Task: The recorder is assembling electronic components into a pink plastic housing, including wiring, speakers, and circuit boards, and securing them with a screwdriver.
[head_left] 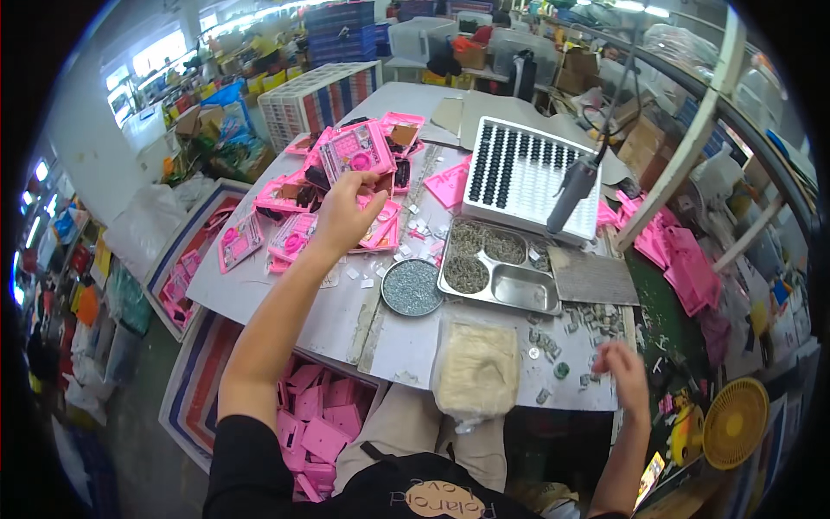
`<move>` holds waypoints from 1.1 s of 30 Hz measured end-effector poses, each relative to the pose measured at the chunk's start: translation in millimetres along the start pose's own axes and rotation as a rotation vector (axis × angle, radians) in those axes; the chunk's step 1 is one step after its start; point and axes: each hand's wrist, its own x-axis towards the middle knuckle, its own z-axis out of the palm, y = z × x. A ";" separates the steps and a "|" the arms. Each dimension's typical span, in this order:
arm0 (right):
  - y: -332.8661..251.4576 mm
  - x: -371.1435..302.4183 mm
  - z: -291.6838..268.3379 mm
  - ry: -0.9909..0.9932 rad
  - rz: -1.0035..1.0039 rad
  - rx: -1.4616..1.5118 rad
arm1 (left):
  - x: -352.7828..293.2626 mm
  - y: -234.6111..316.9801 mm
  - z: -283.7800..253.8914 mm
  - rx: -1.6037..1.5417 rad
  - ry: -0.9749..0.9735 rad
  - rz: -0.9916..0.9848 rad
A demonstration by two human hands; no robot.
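Observation:
My left hand [350, 214] reaches over the far left of the table, its fingers closed on the lower edge of a pink toy keyboard panel [356, 149] with a round bright pink part. A heap of similar pink toy housings [290, 192] lies around and under it, some with dark parts inside. Two more pink keyboard panels [240, 242] rest nearer, at the left table edge. My right hand [624, 370] hovers by the front right corner, near small scattered metal-looking pieces [596, 320]. Its fingers look curled and are smeared by motion, so a small held thing cannot be made out.
Mid-table stand a round dish of small screws [411, 287] and a compartmented steel tray [525, 287]. Behind is a white rack with black pieces [529, 177], an electric screwdriver [572, 195] hanging over it. A wrapped cream block [475, 368] lies in front. A crate of pink shells [324, 424] sits below.

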 end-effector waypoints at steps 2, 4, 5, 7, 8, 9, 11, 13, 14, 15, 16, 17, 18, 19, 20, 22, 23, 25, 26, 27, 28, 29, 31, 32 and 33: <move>33.3 -31.0 29.3 -0.040 0.095 0.061 | 27.6 -75.8 15.8 0.424 0.024 -0.061; 63.9 -72.7 49.2 -0.398 0.353 0.382 | 56.2 -107.0 30.8 0.654 0.035 -0.156; 98.2 -99.9 57.9 -0.471 0.547 0.543 | 72.6 -111.0 44.3 0.770 0.075 -0.158; 263.1 -208.4 80.1 -0.253 1.022 0.646 | 103.1 -111.0 84.3 0.963 0.164 -0.156; 372.0 -275.2 89.4 -0.049 1.272 0.656 | 120.1 -109.5 99.8 0.970 0.191 -0.108; 387.3 -258.9 115.7 -0.072 1.353 0.463 | 131.0 -111.3 95.4 1.034 0.208 -0.055; 364.8 -173.2 149.9 -0.223 1.302 0.192 | 158.2 -132.0 77.6 1.018 0.135 -0.037; 377.3 -127.7 164.3 -0.292 1.264 0.107 | 196.9 -164.2 48.0 0.858 -0.027 -0.109; 383.2 -107.9 167.6 -0.318 1.237 0.077 | 204.6 -175.7 42.5 0.860 -0.115 -0.119; 389.0 -93.8 169.1 -0.338 1.226 0.066 | 214.3 -183.2 39.8 0.857 -0.198 -0.127; 390.7 -80.5 164.6 -0.352 1.215 0.041 | 225.8 -181.9 36.8 0.851 -0.272 -0.134; 392.1 -69.4 163.3 -0.375 1.208 0.019 | 233.8 -180.7 35.1 0.792 -0.284 -0.150; 393.7 -60.6 160.2 -0.396 1.202 -0.001 | 239.2 -179.4 32.8 0.735 -0.297 -0.168; 391.3 -57.4 153.0 -0.402 1.204 -0.021 | 244.7 -176.1 34.6 0.666 -0.323 -0.183; 388.5 -53.3 144.6 -0.421 1.193 -0.052 | 245.0 -179.8 18.6 0.596 -0.324 -0.245; 379.1 -58.6 136.2 -0.463 1.167 -0.088 | 250.2 -173.6 -7.7 0.446 -0.305 -0.348; 374.9 -62.1 129.9 -0.479 1.153 -0.107 | 248.5 -164.3 -19.6 0.357 -0.283 -0.323; 370.3 -71.9 120.0 -0.503 1.103 -0.134 | 243.3 -130.7 -43.0 0.391 -0.255 -0.247; 369.2 -79.0 117.1 -0.517 1.075 -0.158 | 239.4 -105.5 -53.5 0.404 -0.239 -0.204; 372.1 -88.0 118.4 -0.529 1.040 -0.198 | 228.0 -64.3 -57.6 0.407 -0.233 -0.190; 375.7 -111.3 120.0 -0.587 1.013 -0.250 | 213.9 -47.6 -65.2 0.430 -0.248 0.043; 383.4 -121.8 119.4 -0.665 0.938 -0.324 | 197.1 -29.8 -74.0 0.276 -0.257 0.058; 370.8 -147.0 96.8 -0.794 0.785 -0.476 | 125.9 30.8 -44.9 0.108 -0.194 0.166; 344.6 -149.2 80.5 -0.762 0.726 -0.493 | 94.0 54.8 -39.1 0.244 -0.153 0.343; 300.6 -140.6 69.5 -0.591 0.670 -0.348 | 55.0 82.2 -37.2 0.219 -0.135 0.350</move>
